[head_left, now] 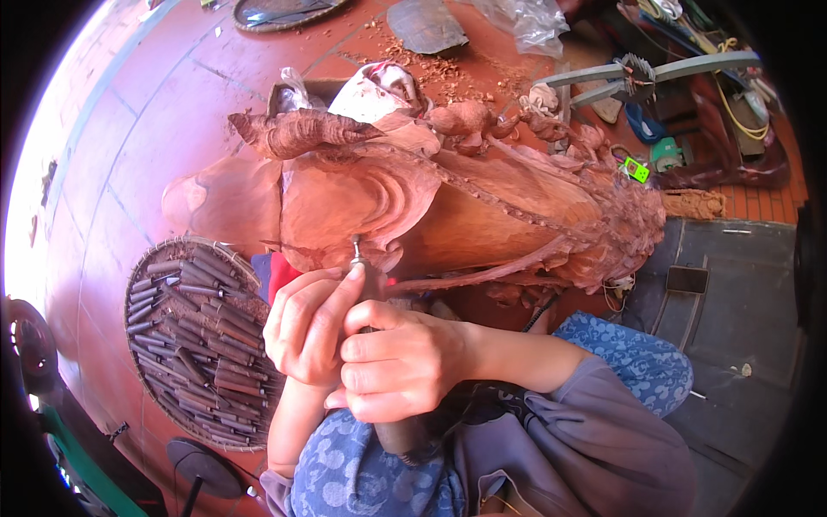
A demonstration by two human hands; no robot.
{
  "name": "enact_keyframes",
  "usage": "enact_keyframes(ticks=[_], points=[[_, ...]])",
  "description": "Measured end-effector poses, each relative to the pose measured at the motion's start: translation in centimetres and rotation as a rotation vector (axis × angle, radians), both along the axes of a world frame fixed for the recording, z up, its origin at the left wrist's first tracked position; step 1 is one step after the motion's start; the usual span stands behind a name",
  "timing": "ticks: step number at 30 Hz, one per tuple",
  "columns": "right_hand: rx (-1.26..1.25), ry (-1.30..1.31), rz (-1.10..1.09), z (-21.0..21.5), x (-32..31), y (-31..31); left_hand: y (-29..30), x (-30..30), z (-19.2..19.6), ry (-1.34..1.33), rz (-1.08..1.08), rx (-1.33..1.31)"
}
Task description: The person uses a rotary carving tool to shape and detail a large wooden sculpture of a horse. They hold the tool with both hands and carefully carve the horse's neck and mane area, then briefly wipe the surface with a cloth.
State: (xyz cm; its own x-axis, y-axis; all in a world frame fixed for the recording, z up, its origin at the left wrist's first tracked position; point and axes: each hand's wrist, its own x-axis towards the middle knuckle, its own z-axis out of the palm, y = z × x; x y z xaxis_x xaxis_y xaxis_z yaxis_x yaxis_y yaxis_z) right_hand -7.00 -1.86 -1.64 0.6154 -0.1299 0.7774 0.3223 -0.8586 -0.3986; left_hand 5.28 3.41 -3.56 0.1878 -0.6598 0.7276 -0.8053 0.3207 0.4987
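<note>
A large reddish-brown wooden carving (500, 211) lies across the view in front of me, with a smooth rounded end at left and dense carved detail at right. Both hands grip a dark rotary carving tool (401, 438), whose lower body shows beneath my fists. My left hand (303, 327) pinches the tool near its front, thumb and fingers close to the metal collar. Wrapped around the body just behind is my right hand (401, 362). The thin bit (357, 244) points away from me at the near edge of the carved folds; whether it touches the wood, I cannot tell.
At left, a round woven basket (138, 284) holds many dark chisel-like handles. Wood shavings (448, 82) and a curved grey plate (426, 26) lie on the tiled floor beyond the carving. A bent grey metal bar (706, 62) crosses the far right, near a bright green gadget (636, 169).
</note>
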Motion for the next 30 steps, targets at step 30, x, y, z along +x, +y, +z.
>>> enact_keyframes(ticks=[30], points=[[0.004, -0.009, -0.016, 0.2, -0.7, -0.4, -0.4, -0.2, 0.4, -0.035, -0.011, 0.035]])
